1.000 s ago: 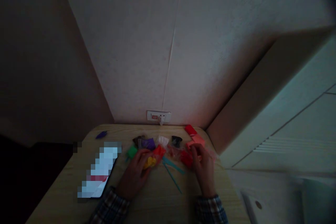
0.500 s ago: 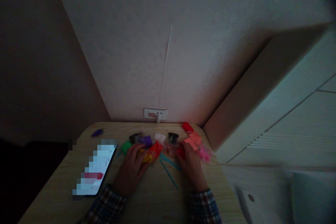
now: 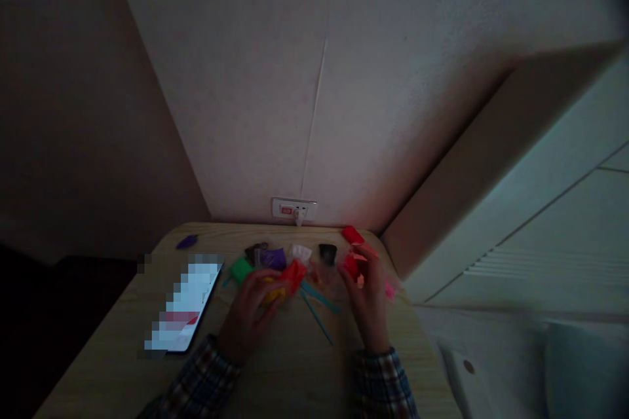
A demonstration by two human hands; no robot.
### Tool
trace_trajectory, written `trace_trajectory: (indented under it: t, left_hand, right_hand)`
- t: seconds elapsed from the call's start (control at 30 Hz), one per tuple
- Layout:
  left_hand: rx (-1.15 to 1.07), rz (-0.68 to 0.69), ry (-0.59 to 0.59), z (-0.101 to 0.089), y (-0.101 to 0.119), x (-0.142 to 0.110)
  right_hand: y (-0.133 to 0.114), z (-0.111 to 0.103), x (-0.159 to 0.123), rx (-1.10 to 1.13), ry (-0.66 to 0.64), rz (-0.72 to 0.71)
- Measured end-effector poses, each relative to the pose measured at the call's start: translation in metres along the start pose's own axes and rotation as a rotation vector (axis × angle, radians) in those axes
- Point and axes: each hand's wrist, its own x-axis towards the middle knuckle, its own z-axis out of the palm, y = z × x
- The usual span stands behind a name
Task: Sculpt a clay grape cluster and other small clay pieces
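Observation:
My left hand [image 3: 250,308] curls around a small yellow packet [image 3: 273,293], thumb below it and fingers above. A bright red-orange packet [image 3: 293,275] lies just beyond those fingertips. To the right, my right hand [image 3: 367,294] pinches a red packet [image 3: 350,266] between thumb and fingers. Salmon-coloured pieces [image 3: 363,250] show partly behind that hand. Between the hands lie a thin teal stick [image 3: 318,319] and a flatter teal strip [image 3: 320,298]. The contents of the packets are too dark and blurred to make out.
Behind the hands are green [image 3: 240,270], purple [image 3: 274,258], white [image 3: 299,253] and black [image 3: 327,254] packets. A lit phone [image 3: 189,308] lies left on the wooden table [image 3: 289,373]. A purple pointed object [image 3: 187,241] sits at the back left. A wall socket [image 3: 293,209] holds a plug.
My right hand has shifted slightly up and right and now shows the red packet pinched in it. My left hand stays at the yellow packet. The view has tilted slightly.

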Motion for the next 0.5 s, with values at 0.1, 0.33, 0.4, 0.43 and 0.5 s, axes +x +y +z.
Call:
trace_trajectory:
  t: [0.1, 0.33, 0.4, 0.43, 0.5]
  left_hand:
    - [-0.297, -0.166, -0.013, 0.001, 0.0, -0.002]
    - [-0.827, -0.521, 0.011, 0.001, -0.005, 0.001]
    - [-0.863, -0.527, -0.017, 0.0, -0.006, 0.003]
    - [-0.872, -0.536, -0.036, 0.0, -0.006, 0.003]
    - [-0.876, -0.56, -0.065, 0.0, -0.005, 0.005]
  right_hand:
    - [-0.014, 0.013, -0.009, 0.017, -0.105, -0.118]
    - [-0.026, 0.038, -0.034, 0.075, -0.354, -0.332]
    - [-0.029, 0.04, -0.037, 0.072, -0.408, -0.363]
    - [-0.03, 0.041, -0.039, 0.071, -0.432, -0.379]
    - [-0.033, 0.042, -0.04, 0.073, -0.46, -0.398]
